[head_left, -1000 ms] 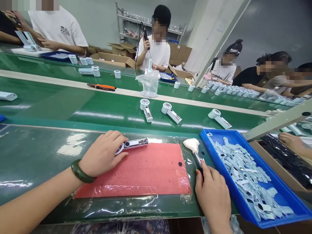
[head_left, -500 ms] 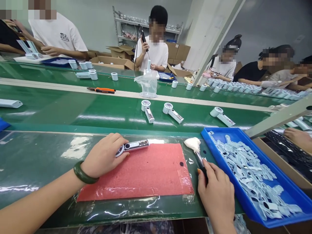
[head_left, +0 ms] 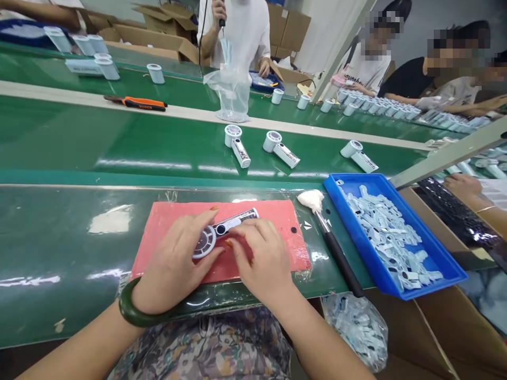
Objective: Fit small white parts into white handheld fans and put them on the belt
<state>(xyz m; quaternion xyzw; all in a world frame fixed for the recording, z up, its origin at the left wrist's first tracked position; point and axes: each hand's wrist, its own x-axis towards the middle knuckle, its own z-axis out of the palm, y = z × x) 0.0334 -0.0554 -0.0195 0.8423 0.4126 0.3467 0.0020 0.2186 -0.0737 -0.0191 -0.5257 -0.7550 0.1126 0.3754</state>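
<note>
A white handheld fan (head_left: 204,243) lies on the red mat (head_left: 279,253), its round head to the left and its handle slanting up to the right. My left hand (head_left: 176,258), with a dark green bangle at the wrist, is curled around the fan's head. The fingers of my right hand (head_left: 261,253) are closed at the handle, touching a pale blue cover piece (head_left: 231,225) with a black oval on it. To the right of the mat lies a hammer (head_left: 336,250) with a white cloth-wrapped head and black handle, touched by neither hand.
A blue tray (head_left: 431,287) of pale blue covers stands at the right. Three handheld fans (head_left: 240,153) lie on the green belt (head_left: 166,140) ahead. Beyond are orange-handled pliers (head_left: 142,103) and a plastic bag (head_left: 229,95). Several co-workers sit opposite. A slanting metal post (head_left: 447,158) crosses at right.
My right hand has let go of the hammer, which now lies on the table, and has moved left to the fan's handle. My left hand still holds the fan. The view has tilted down.
</note>
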